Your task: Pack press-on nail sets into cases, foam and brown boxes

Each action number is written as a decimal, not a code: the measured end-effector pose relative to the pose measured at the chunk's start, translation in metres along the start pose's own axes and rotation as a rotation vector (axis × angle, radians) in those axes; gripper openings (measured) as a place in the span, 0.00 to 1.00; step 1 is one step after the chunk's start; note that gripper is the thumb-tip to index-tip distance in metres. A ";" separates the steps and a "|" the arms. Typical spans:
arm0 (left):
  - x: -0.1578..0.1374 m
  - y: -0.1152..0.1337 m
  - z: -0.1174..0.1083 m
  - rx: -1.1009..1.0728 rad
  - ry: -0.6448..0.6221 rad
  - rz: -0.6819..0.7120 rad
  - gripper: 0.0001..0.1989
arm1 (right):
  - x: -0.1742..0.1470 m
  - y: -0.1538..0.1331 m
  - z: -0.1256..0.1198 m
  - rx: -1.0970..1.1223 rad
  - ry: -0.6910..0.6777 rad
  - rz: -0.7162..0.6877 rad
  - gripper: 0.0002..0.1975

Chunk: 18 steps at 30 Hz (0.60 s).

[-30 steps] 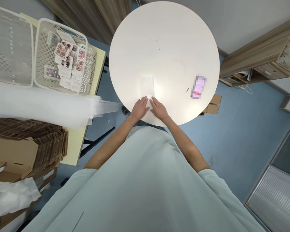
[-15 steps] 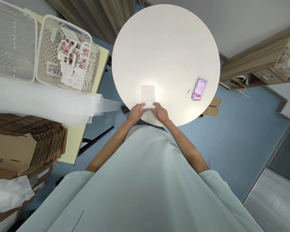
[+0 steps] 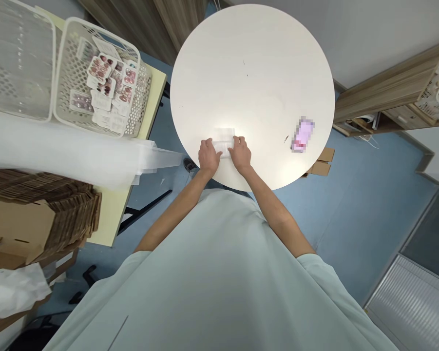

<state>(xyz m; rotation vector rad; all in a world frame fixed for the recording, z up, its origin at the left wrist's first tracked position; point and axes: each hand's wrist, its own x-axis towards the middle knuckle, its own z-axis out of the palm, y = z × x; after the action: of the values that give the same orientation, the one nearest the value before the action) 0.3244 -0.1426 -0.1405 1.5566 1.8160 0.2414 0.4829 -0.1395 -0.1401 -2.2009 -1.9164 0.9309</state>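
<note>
Farther from the table's near rim than half a second ago, both hands have moved forward, and the near part of the white sheet (image 3: 222,150) has gone with them, now turned over toward the far end so that a short strip shows beyond the fold. It lies on the near part of the round table (image 3: 256,53), between my left hand (image 3: 209,157) and my right hand (image 3: 240,153). Left fingers are bent and held close together at the sheet's left edge, thumb extended inward to its near part; right fingers are likewise bent at the right edge, thumb inward. Whether either hand pinches the material I cannot tell. Edges: the sheet's near edge stands back from the table rim, leaving a band of white surface before my body; both forearms cross that rim. Room for movement: white tabletop runs from the sheet's far edge to the far rim, with small dark marks on it. To the right, well apart from my right hand, lies a pixelated pink item (image 3: 302,135), near the right rim. Left of the round table, across a gap of blue floor, a yellow table (image 3: 111,214) bears a white basket (image 3: 133,114) of small packs and a layered white stack (image 3: 76,148).
</note>
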 end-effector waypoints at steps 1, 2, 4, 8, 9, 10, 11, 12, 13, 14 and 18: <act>0.001 0.001 0.002 0.002 0.002 0.087 0.23 | -0.001 -0.002 0.000 -0.014 0.000 -0.066 0.20; 0.002 0.001 0.004 0.007 -0.020 0.173 0.23 | -0.002 -0.002 0.000 -0.025 -0.013 -0.130 0.21; 0.006 0.000 0.007 0.031 -0.096 0.311 0.22 | -0.006 -0.001 0.000 -0.037 -0.059 -0.225 0.23; 0.010 -0.010 0.009 0.084 -0.145 0.456 0.26 | -0.019 0.009 0.003 -0.022 -0.094 -0.317 0.24; 0.009 -0.013 0.008 0.089 -0.151 0.479 0.27 | -0.023 0.012 0.004 -0.022 -0.100 -0.335 0.26; 0.006 -0.017 0.007 0.095 -0.162 0.500 0.28 | -0.027 0.014 0.005 -0.028 -0.110 -0.346 0.28; 0.003 -0.021 0.005 0.103 -0.178 0.520 0.29 | -0.031 0.015 0.006 -0.038 -0.122 -0.348 0.30; -0.001 -0.024 0.003 0.115 -0.197 0.539 0.31 | -0.035 0.016 0.008 -0.052 -0.134 -0.344 0.31; -0.006 -0.027 0.001 0.130 -0.219 0.558 0.32 | -0.040 0.016 0.009 -0.065 -0.143 -0.334 0.31; -0.011 -0.030 -0.001 0.147 -0.242 0.574 0.34 | -0.044 0.016 0.011 -0.076 -0.148 -0.325 0.31; -0.022 -0.038 -0.010 0.188 -0.312 0.589 0.37 | -0.061 0.014 0.014 -0.065 -0.156 -0.332 0.30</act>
<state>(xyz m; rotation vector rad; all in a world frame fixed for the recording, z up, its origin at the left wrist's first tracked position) 0.2887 -0.1697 -0.1461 2.1078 1.1366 0.0895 0.4863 -0.2032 -0.1335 -1.8030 -2.3175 1.0172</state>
